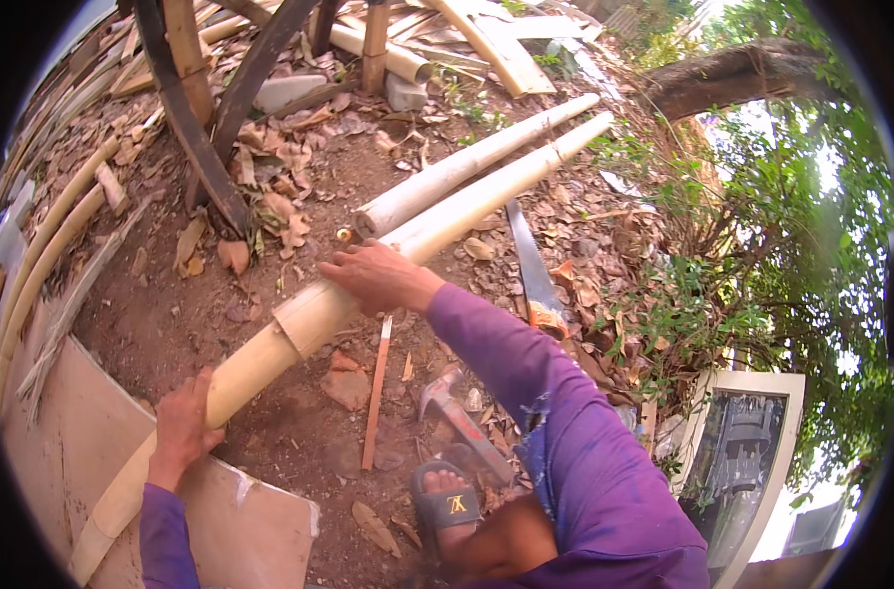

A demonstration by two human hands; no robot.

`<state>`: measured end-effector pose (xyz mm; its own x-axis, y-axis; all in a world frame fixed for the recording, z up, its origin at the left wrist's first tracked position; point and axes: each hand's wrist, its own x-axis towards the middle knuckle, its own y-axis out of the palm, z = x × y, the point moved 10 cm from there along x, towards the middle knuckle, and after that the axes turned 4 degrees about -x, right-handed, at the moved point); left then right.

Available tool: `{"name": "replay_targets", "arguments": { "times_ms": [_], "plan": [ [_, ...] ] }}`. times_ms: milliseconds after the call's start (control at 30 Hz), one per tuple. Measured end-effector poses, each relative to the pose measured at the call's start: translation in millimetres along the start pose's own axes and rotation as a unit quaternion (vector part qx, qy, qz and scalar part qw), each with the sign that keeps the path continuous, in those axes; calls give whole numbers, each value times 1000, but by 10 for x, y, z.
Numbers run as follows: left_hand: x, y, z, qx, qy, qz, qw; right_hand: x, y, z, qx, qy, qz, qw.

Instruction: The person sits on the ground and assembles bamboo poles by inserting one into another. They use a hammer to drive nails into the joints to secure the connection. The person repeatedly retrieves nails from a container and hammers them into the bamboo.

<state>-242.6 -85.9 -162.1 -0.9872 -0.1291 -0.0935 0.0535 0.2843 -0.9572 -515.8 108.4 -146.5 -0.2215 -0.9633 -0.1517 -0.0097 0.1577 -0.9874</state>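
Left hand grips one long bamboo pole; right hand lies flat, fingers together, on it. Two more poles, one saw, one hammer lie nearby

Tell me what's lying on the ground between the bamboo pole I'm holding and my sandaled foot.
In the head view, a thin reddish wooden strip and a claw hammer lie on the dirt between the bamboo pole and the sandaled foot.

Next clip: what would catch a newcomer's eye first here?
A long bamboo pole runs diagonally across the bare dirt, with the left hand gripping it low and the right hand on top near the middle. A saw and a hammer lie on the ground beside it.
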Motion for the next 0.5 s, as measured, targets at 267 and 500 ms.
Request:
{"name": "replay_targets", "arguments": {
  "times_ms": [267, 500],
  "plan": [
    [77, 79, 106, -79, 17, 16, 997, 231, 149, -99, 64, 28, 71, 995],
    [294, 102, 395, -153, -29, 72, 985, 553, 221, -213, 63, 12, 88, 994]
  ]
}}
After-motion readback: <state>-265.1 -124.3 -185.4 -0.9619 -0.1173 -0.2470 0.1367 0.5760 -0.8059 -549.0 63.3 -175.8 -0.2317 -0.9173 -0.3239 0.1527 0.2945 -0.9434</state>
